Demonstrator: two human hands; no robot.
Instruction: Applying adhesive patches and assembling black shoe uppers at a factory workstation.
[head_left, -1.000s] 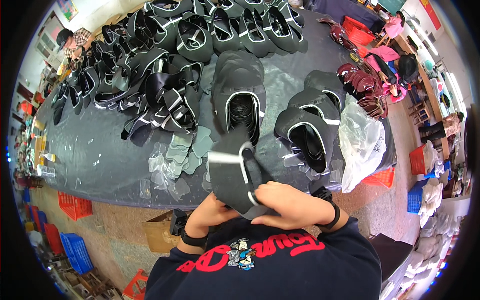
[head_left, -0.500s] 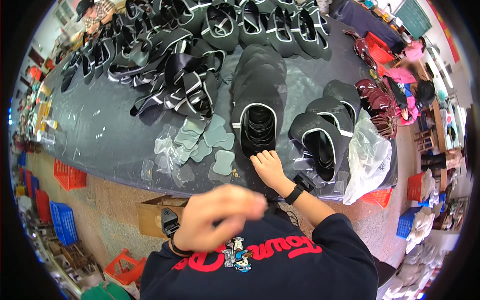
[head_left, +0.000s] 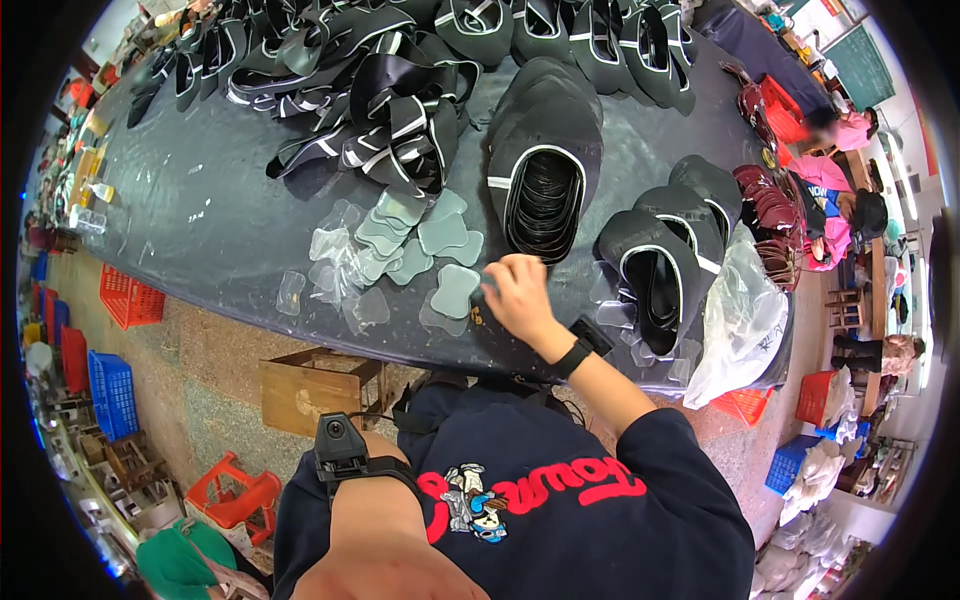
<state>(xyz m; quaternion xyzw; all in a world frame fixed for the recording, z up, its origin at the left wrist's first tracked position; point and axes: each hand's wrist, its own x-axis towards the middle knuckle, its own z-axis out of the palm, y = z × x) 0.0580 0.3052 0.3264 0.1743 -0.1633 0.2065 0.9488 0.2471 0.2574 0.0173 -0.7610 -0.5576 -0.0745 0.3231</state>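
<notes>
My right hand [head_left: 521, 300] is over the table's near side, fingers bent with a gap between thumb and forefinger; no held thing shows. Its fingertips are just right of a grey-green, rounded pad [head_left: 456, 291]. Behind the hand lies a long stack of nested black shoe uppers [head_left: 548, 120] with white edging, its opening toward me. A shorter row of such uppers [head_left: 655, 240] is on the right. My left hand [head_left: 390, 577] is at the lower edge, near my body. Its fingers are out of view.
More grey-green pads [head_left: 400, 235] and clear plastic pieces [head_left: 335, 250] are left of my right hand. Loose black uppers [head_left: 400, 120] pile up farther back. A white plastic bag [head_left: 738, 325] drapes over the right edge. A wooden stool [head_left: 310, 392] stands below the front edge.
My right hand has left the front of the long stack and come nearer to the pads. My left hand has dropped down to the lower edge. The view has shifted slightly.
</notes>
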